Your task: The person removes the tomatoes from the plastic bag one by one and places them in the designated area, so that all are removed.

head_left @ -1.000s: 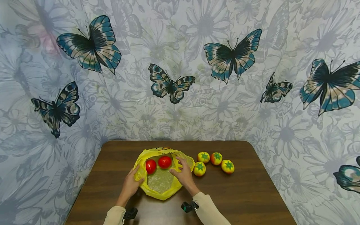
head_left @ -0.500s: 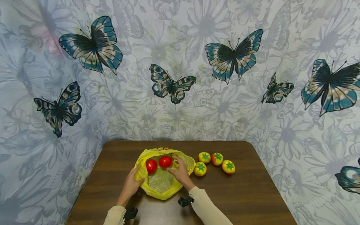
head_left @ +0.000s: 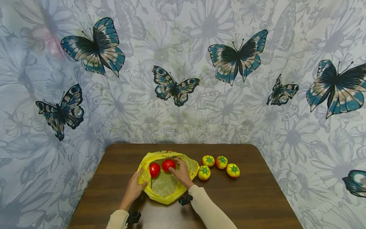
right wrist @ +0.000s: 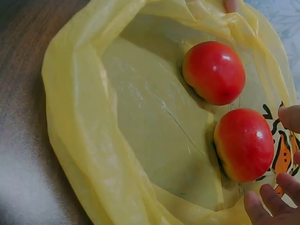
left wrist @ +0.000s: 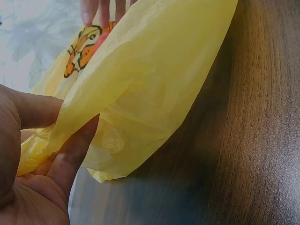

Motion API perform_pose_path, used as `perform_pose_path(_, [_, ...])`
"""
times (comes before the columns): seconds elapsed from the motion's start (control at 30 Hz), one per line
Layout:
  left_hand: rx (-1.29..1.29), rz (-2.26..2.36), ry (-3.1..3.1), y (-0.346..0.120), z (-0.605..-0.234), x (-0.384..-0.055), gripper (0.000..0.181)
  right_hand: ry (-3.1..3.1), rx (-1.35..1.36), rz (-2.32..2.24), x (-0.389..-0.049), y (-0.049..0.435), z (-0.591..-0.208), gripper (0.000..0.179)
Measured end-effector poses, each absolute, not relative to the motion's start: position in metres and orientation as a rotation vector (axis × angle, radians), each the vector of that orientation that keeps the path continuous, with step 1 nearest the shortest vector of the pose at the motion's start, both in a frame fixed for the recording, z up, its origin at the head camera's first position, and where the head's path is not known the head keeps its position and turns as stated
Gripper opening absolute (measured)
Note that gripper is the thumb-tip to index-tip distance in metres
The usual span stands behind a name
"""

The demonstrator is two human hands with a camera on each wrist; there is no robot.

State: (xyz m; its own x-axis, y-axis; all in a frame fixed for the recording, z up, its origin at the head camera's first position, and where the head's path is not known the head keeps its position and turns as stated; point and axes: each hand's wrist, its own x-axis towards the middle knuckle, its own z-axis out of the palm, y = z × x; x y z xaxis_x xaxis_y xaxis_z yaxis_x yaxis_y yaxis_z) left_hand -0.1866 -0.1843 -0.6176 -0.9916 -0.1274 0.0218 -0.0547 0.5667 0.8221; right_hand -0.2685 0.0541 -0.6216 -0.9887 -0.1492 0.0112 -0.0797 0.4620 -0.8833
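Observation:
A yellow plastic bag (head_left: 183, 187) lies with its mouth wide on the table, two red tomatoes inside it. At its left side my left hand (head_left: 135, 186) holds the rim; in the left wrist view, thumb and fingers pinch a fold of the plastic. My right hand (head_left: 182, 173) reaches into the mouth from the right, fingers spread beside the right-hand tomato (head_left: 168, 165). In the right wrist view a small gap shows between those fingertips (right wrist: 289, 118) and the nearer tomato (right wrist: 244, 145). The left-hand tomato (head_left: 154, 170) sits untouched near the bag's left wall.
Several yellow-red tomatoes with green star-shaped tops, such as the nearest tomato (head_left: 204, 172), stand on the wooden table (head_left: 246, 200) just right of the bag. A wall with butterfly print (head_left: 175, 86) rises behind the table. Each wrist wears a black camera (head_left: 186, 199).
My right hand has moved left and further into the bag's mouth, from the right rim to the right-hand tomato. The left hand keeps its hold on the rim; the tomatoes lie still.

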Motion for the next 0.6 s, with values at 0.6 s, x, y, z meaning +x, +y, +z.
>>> perform_pose_path(0.6, [0.164,-1.406,-2.710,-0.1840,-0.6171,-0.1867,0.070,2.606,-0.206,-1.539,-0.2783,0.0517,-0.6231,0.058])
